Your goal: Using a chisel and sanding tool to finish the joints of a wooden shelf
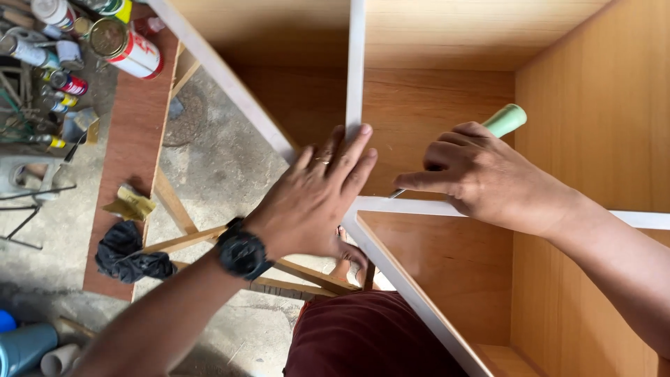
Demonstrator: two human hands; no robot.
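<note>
A wooden cabinet [447, 98] with white-edged panels lies open below me. My left hand [317, 199], with a black watch on the wrist and a ring on one finger, lies flat with fingers spread over the joint where the white divider edge [355, 63] meets the cabinet's front edge. My right hand [481, 174] is closed around a tool with a pale green handle [507, 119]. Its thin metal tip points left toward the white shelf edge [419, 207] near the joint. The tip itself is mostly hidden by my fingers.
A brown board [132, 139] at left carries cans [125, 45], spray bottles and small tools. A black bag [129, 255] and a yellow scrap [130, 204] lie on it. Wooden trestle legs [174, 209] stand on the concrete floor. Blue and grey pipes [28, 345] sit bottom left.
</note>
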